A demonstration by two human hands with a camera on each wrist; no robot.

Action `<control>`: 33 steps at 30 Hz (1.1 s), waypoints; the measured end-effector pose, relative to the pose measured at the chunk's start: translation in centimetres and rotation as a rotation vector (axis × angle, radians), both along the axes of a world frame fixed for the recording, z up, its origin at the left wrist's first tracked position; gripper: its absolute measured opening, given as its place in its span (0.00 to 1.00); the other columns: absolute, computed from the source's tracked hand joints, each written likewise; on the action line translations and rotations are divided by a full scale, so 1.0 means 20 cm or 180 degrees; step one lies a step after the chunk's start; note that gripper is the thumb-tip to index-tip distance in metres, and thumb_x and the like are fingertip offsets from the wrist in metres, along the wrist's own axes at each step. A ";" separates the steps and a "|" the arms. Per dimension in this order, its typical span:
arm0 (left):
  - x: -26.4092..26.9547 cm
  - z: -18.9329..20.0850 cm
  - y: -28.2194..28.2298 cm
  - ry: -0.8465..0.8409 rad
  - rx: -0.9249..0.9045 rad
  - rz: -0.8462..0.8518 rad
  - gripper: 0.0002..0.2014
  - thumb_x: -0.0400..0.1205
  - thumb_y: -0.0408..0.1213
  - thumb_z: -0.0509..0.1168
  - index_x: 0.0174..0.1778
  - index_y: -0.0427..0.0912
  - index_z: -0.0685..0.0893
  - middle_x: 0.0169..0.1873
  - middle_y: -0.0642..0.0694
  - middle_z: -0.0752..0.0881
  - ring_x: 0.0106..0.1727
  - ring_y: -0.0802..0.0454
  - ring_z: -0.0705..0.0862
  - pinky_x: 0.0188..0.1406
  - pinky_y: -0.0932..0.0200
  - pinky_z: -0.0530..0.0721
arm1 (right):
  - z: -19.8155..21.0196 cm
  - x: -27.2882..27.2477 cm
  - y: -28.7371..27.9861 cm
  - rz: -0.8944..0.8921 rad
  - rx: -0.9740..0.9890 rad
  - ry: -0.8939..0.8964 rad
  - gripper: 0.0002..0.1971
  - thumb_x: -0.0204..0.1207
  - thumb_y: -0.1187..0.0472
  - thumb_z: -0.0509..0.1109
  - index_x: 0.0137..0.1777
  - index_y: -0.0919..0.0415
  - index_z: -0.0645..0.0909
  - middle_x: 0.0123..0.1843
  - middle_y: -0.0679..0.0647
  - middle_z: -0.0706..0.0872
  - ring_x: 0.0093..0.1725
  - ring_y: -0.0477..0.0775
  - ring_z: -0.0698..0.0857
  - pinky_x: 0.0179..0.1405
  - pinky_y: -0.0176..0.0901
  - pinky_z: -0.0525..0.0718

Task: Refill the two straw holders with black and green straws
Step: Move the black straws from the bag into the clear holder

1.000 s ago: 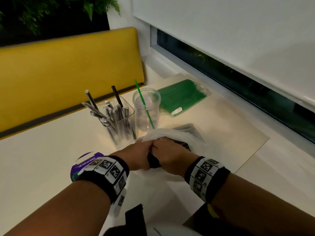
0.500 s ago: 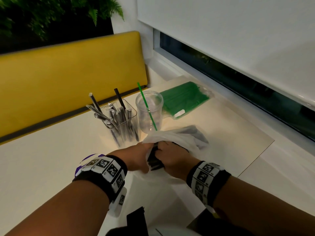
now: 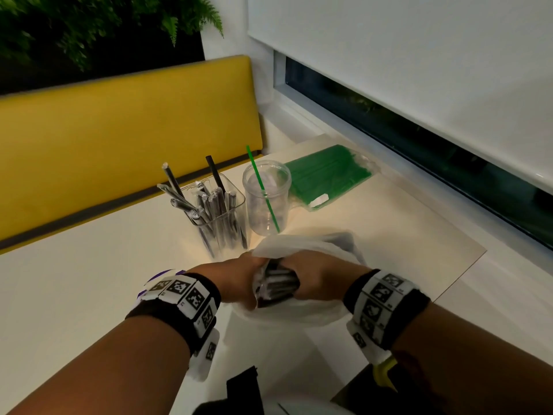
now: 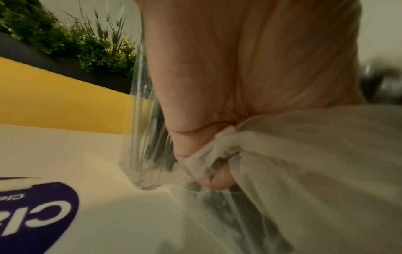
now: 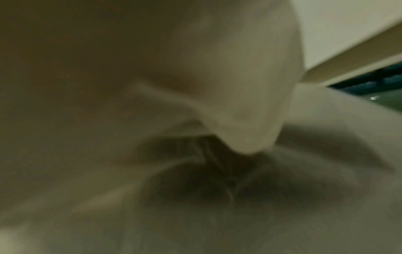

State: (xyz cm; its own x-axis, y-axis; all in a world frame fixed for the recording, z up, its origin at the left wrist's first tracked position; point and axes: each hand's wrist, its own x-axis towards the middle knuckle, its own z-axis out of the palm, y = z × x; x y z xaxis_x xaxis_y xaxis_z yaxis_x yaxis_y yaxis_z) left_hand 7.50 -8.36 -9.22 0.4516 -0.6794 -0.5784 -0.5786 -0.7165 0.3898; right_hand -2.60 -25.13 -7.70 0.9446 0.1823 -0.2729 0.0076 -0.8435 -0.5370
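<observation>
Low in the centre of the head view, both hands meet over a thin white plastic bag lying on the pale table. The left hand has its fingers curled into a bunched fold of the bag's edge — the left wrist view shows the film gathered tight in that fist. The right hand is clenched around a bundle of wrapped black straws at the bag's mouth; its own wrist view is too blurred to add anything.

Just above the hands, in the middle of the frame, stand the two holders: a clear square holder already carrying a loose bunch of black straws, and to its right a clear round cup holding a single green straw. Further right, towards the window, a sealed pack of green straws lies flat on the table, untouched.

The step in hand looks like drawing the black bundle out of the bag. Next, it likely needs the left hand to hold the film back while the right lifts the bundle clear, turns it upright and lowers it into the square holder — without knocking the leaning straws out or tipping the round cup beside it.
</observation>
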 end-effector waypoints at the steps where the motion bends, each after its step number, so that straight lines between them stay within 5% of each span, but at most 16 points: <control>1: 0.01 -0.01 0.00 0.0072 -0.0106 0.0095 0.26 0.69 0.32 0.78 0.58 0.53 0.74 0.51 0.54 0.78 0.56 0.50 0.82 0.49 0.64 0.80 | 0.05 0.00 -0.02 -0.0025 0.0088 0.0058 0.13 0.70 0.59 0.76 0.55 0.52 0.85 0.53 0.48 0.89 0.54 0.48 0.85 0.61 0.41 0.79; 3: 0.02 -0.01 0.00 0.0190 -0.0270 0.0265 0.22 0.70 0.29 0.78 0.51 0.51 0.76 0.44 0.55 0.78 0.55 0.49 0.81 0.44 0.69 0.78 | 0.19 0.00 -0.03 -0.0190 0.0633 0.0155 0.12 0.69 0.62 0.79 0.52 0.51 0.86 0.49 0.46 0.91 0.50 0.45 0.88 0.57 0.39 0.80; 6: 0.00 0.02 -0.03 0.0180 -0.0445 0.0329 0.42 0.66 0.31 0.80 0.76 0.47 0.70 0.64 0.47 0.81 0.63 0.50 0.79 0.59 0.63 0.80 | 0.41 0.01 -0.03 -0.0547 0.1657 -0.0114 0.08 0.72 0.59 0.79 0.50 0.51 0.88 0.47 0.45 0.91 0.50 0.42 0.89 0.61 0.43 0.84; 9: -0.01 0.03 -0.04 0.0230 -0.0497 0.0377 0.53 0.66 0.31 0.77 0.85 0.50 0.55 0.75 0.43 0.75 0.70 0.44 0.77 0.64 0.55 0.79 | 0.63 0.06 -0.03 -0.0813 0.2592 -0.1050 0.04 0.75 0.59 0.75 0.46 0.57 0.85 0.47 0.53 0.88 0.55 0.55 0.87 0.64 0.57 0.84; 12: -0.03 0.05 -0.05 0.0253 -0.0490 0.0373 0.52 0.66 0.34 0.78 0.84 0.53 0.57 0.73 0.46 0.76 0.69 0.44 0.78 0.65 0.52 0.80 | 0.82 0.20 -0.01 -0.1256 0.3799 -0.1964 0.03 0.72 0.67 0.73 0.45 0.60 0.84 0.44 0.56 0.86 0.53 0.61 0.85 0.65 0.60 0.83; 15: -0.05 0.04 -0.04 0.0247 -0.0538 0.0321 0.53 0.62 0.40 0.79 0.82 0.57 0.58 0.72 0.47 0.77 0.67 0.45 0.79 0.66 0.46 0.82 | 0.95 0.39 0.04 -0.1604 0.3794 -0.2648 0.06 0.70 0.67 0.78 0.43 0.59 0.84 0.45 0.59 0.86 0.54 0.67 0.86 0.63 0.61 0.85; 18: -0.06 0.05 -0.04 0.0200 -0.0553 0.0259 0.52 0.63 0.42 0.79 0.82 0.55 0.60 0.73 0.47 0.75 0.68 0.48 0.77 0.69 0.50 0.78 | 0.93 0.52 0.14 -0.1630 0.3045 -0.2642 0.04 0.74 0.63 0.77 0.44 0.58 0.84 0.41 0.51 0.87 0.47 0.53 0.88 0.50 0.46 0.89; 22: -0.06 0.05 -0.05 0.0131 -0.0415 0.0341 0.34 0.72 0.35 0.78 0.73 0.40 0.71 0.59 0.47 0.77 0.59 0.49 0.77 0.55 0.61 0.78 | 0.75 0.63 0.29 -0.1459 0.2312 -0.2080 0.10 0.73 0.58 0.78 0.52 0.60 0.86 0.43 0.52 0.90 0.44 0.49 0.89 0.47 0.47 0.91; 26: -0.07 0.03 -0.04 0.0105 -0.0249 0.0497 0.15 0.75 0.34 0.76 0.52 0.40 0.78 0.39 0.49 0.78 0.48 0.54 0.77 0.37 0.71 0.76 | 0.68 0.69 0.38 -0.1257 0.2392 -0.1683 0.13 0.72 0.58 0.80 0.54 0.60 0.86 0.46 0.54 0.91 0.48 0.53 0.90 0.53 0.51 0.91; 29: -0.05 -0.02 -0.04 0.0175 -0.0280 0.0581 0.38 0.68 0.44 0.79 0.73 0.42 0.72 0.57 0.46 0.81 0.54 0.53 0.78 0.54 0.60 0.82 | 0.70 0.72 0.36 -0.1449 0.2763 -0.1768 0.12 0.71 0.61 0.80 0.53 0.63 0.86 0.46 0.58 0.91 0.48 0.57 0.90 0.53 0.52 0.91; 33: -0.02 -0.10 -0.04 0.0055 -0.0221 0.0501 0.50 0.54 0.57 0.73 0.74 0.43 0.72 0.64 0.44 0.79 0.60 0.48 0.81 0.60 0.46 0.86 | 0.73 0.74 0.33 -0.1590 0.3178 -0.1948 0.13 0.69 0.63 0.81 0.51 0.63 0.86 0.42 0.54 0.90 0.49 0.59 0.90 0.54 0.58 0.90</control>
